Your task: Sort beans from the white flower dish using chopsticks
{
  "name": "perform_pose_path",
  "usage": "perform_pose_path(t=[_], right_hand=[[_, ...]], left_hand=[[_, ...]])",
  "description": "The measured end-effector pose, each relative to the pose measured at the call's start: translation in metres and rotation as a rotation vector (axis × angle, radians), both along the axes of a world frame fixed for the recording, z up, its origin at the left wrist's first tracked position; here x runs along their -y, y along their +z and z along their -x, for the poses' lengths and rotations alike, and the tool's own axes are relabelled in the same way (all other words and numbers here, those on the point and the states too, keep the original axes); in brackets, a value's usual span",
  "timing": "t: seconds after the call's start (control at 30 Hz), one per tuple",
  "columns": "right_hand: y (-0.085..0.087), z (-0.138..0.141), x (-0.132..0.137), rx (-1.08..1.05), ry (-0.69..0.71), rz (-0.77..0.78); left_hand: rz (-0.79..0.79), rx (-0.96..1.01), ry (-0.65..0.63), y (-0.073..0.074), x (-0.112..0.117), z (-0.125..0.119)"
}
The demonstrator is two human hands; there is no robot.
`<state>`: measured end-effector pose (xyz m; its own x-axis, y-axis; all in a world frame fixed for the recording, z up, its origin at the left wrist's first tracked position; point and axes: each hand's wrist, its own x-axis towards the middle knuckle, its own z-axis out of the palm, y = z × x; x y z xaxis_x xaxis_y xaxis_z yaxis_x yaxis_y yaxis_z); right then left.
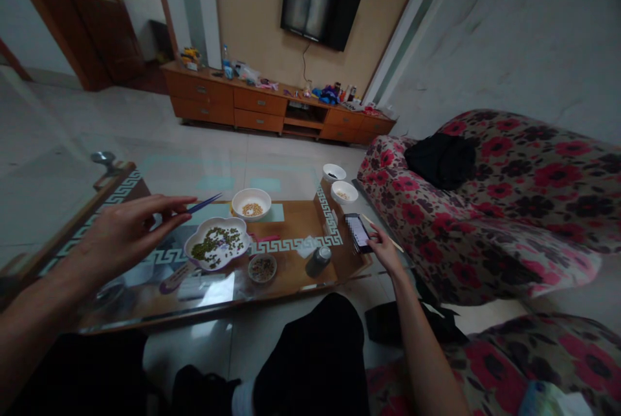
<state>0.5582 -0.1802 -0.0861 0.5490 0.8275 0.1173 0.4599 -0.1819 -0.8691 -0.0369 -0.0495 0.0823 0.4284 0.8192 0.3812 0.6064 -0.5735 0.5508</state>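
Note:
Dark blue tweezers (206, 202) are pinched between the thumb and fingers of my left hand (140, 225). Their tips point right, above a white scalloped dish (198, 235) holding scattered small green beans. Beside that dish is a white bowl (262, 198) with yellow kernels. My right hand (384, 250) is at a smartphone (359, 233) with a lit screen, its fingers on the phone's right edge. A thin pale stick (396, 245) passes by that hand; whether the hand touches it is unclear. A small round dish (262, 268) of mixed bits sits nearer me.
A grey can (318, 261) stands near the front edge of the glass table (291, 277). Two white bowls, one with dark bits (334, 173) and one with pale bits (344, 192), are at the right corner. A floral sofa (427, 222) stands to the right.

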Motion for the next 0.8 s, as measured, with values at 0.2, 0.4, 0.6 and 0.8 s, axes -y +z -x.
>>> perform_pose_path(t=[0.2, 0.4, 0.6, 0.8], right_hand=[[-0.001, 0.001, 0.002, 0.008, 0.024, -0.037], [-0.005, 0.003, 0.001, 0.15, 0.026, 0.009], [-0.008, 0.005, 0.005, 0.353, 0.091, 0.042], [-0.005, 0.013, 0.008, 0.436, 0.034, -0.036]], left_hand=[[-0.064, 0.008, -0.019, -0.009, -0.008, -0.006], [-0.058, -0.022, -0.047, -0.013, -0.012, -0.008], [-0.087, -0.015, -0.039, -0.019, -0.017, -0.008], [-0.102, 0.009, -0.117, -0.026, -0.032, -0.003]])
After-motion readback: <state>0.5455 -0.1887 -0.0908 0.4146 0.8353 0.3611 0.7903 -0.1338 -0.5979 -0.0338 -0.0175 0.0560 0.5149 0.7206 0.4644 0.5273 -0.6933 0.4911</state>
